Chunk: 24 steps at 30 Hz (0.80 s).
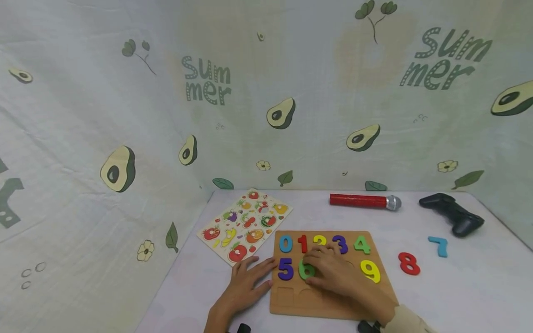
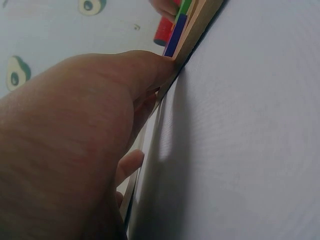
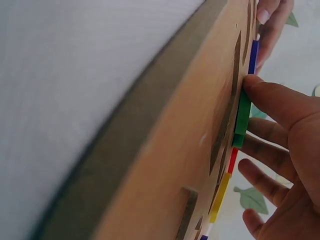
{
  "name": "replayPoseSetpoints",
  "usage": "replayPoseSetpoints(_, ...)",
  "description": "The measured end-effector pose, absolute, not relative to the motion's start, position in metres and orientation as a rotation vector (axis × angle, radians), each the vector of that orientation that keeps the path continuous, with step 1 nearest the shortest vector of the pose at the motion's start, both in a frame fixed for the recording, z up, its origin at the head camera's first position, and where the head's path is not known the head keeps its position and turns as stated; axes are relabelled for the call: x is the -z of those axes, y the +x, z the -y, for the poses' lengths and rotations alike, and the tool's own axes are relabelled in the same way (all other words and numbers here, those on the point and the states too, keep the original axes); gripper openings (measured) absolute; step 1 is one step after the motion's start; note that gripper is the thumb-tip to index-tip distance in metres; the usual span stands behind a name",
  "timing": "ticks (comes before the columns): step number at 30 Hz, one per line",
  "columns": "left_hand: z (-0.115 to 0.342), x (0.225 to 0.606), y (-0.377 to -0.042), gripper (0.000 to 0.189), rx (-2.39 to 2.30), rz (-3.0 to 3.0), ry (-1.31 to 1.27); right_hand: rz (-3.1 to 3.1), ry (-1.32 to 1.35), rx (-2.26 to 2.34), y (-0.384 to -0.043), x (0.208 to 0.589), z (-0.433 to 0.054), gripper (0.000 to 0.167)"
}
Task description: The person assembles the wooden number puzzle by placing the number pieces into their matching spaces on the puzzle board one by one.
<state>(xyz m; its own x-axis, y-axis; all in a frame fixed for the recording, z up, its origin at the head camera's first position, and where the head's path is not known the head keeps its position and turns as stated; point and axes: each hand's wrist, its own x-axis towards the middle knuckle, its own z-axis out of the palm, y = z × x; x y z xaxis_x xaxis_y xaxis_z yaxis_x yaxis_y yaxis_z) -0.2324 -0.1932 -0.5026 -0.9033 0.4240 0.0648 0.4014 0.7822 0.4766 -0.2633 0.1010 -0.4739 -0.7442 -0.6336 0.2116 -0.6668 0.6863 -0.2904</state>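
A wooden number board (image 1: 320, 303) lies on the table, bearing colored digits. My right hand (image 1: 335, 273) reaches over it and holds the green number 6 (image 1: 306, 270) between thumb and fingers. In the right wrist view the thumb is on one side of the green piece (image 3: 243, 112), with fingers on the other. My left hand (image 1: 245, 289) rests at the board's left edge, fingers spread and thumb touching the edge, beside the purple number 5 (image 1: 285, 269). The yellow number 9 (image 1: 370, 271) is near the right forearm. The right hand partly covers the yellow number 2 (image 1: 319, 239).
Right of the board lie a red number 8 (image 1: 409, 263) and a blue number 7 (image 1: 438, 246). Behind them is a black game controller (image 1: 451, 212). A red toy microphone (image 1: 362, 200) lies at the back. A fruit picture board (image 1: 245, 224) is at the back left.
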Motion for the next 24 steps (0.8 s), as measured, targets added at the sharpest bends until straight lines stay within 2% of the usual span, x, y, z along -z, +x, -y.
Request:
replayPoseSetpoints(7,0.193,0.503,-0.232,0.049,-0.753,-2.938,0.678,2.790,1.061,-0.558,-0.262,0.475,-0.100,0.039)
replayPoseSetpoints(14,0.190,0.505,-0.231,0.048,-0.797,-2.916,0.703,2.825,1.005,-0.515,-0.257,0.472,-0.106,0.058)
replayPoseSetpoints(17,0.190,0.505,-0.230,0.049,-0.782,-2.936,0.716,2.843,0.992,-0.556,-0.253,0.469,-0.110,0.055)
replayPoseSetpoints(24,0.194,0.506,-0.230,0.048,-0.773,-2.975,0.752,2.833,0.999,-0.561,-0.248,0.462,-0.124,0.036)
